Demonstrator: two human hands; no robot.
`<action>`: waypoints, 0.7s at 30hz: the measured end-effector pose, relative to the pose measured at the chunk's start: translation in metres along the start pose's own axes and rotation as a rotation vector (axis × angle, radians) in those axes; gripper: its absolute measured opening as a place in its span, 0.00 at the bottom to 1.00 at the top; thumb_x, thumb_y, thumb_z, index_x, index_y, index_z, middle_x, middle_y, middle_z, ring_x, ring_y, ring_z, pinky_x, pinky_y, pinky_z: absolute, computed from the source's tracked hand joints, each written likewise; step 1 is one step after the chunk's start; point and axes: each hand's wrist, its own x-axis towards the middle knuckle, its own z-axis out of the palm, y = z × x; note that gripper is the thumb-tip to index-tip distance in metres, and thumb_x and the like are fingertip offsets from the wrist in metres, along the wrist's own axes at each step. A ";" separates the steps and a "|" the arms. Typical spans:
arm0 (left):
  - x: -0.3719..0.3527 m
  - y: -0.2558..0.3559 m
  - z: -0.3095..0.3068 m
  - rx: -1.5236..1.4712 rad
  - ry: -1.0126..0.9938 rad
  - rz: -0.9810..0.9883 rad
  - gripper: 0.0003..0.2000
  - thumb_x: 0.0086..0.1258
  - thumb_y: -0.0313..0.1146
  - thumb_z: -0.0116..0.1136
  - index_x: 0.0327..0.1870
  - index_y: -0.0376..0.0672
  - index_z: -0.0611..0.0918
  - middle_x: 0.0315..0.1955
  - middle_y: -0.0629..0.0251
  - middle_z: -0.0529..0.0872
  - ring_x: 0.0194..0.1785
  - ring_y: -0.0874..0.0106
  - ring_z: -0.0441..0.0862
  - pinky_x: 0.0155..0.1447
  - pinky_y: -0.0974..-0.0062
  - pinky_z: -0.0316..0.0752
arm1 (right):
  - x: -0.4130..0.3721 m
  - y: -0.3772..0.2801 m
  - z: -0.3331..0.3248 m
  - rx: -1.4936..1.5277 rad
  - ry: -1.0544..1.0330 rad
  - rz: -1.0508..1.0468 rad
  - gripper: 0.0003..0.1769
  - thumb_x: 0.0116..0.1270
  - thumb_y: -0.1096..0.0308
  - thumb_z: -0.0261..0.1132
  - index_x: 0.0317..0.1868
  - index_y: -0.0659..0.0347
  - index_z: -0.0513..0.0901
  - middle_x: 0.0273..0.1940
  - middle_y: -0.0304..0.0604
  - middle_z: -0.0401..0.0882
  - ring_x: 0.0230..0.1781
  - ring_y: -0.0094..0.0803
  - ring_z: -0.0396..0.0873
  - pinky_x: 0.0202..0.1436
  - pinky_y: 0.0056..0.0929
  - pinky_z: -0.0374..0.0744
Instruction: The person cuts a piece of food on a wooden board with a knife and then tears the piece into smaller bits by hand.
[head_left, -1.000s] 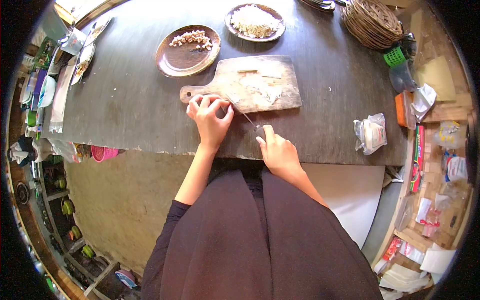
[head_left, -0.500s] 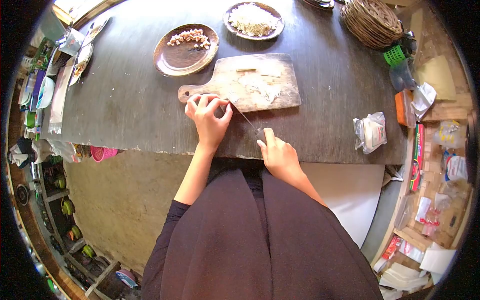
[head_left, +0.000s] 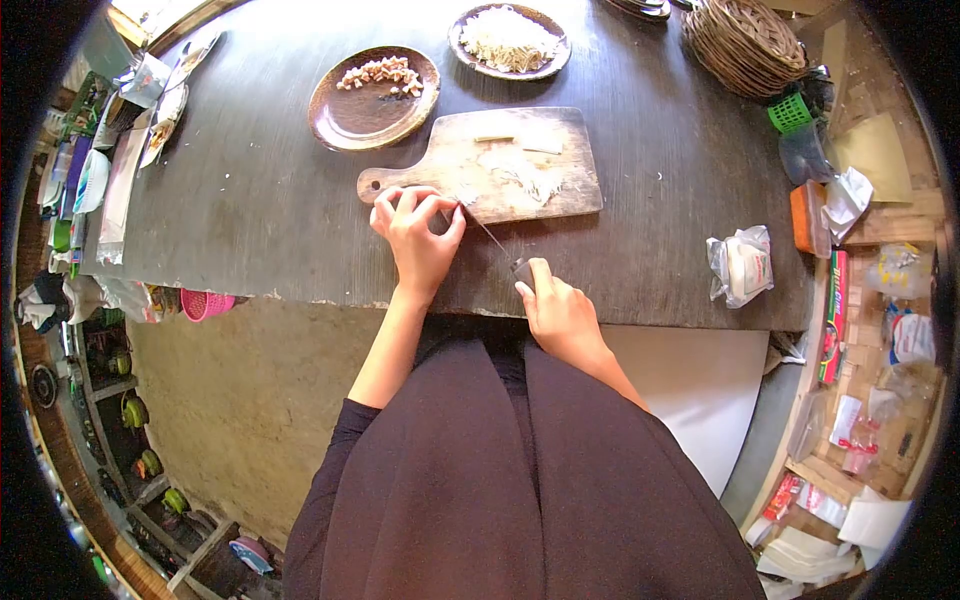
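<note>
The left hand's (head_left: pixel 422 238) fingers are bent over the board (head_left: pixel 570 150), thumb and forefinger nearly meeting; whether they hold anything is hidden. The right hand's (head_left: pixel 560 312) fingers are wrapped round the knife (head_left: pixel 520 269), its blade reaching the left fingertips, so a slip or a creeping thumb could cause a cut. Shreds (head_left: pixel 540 188) lie just right of the left fingers.

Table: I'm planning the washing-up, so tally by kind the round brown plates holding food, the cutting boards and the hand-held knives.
Round brown plates holding food: 2
Cutting board: 1
Knife, in the right hand: 1
Total: 4
</note>
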 end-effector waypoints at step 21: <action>0.001 0.002 -0.002 0.010 0.005 0.005 0.06 0.56 0.35 0.73 0.31 0.52 0.87 0.42 0.73 0.85 0.62 0.58 0.70 0.68 0.51 0.57 | 0.002 -0.002 -0.003 -0.025 -0.021 0.000 0.16 0.80 0.57 0.56 0.54 0.62 0.69 0.34 0.63 0.85 0.33 0.65 0.85 0.36 0.60 0.82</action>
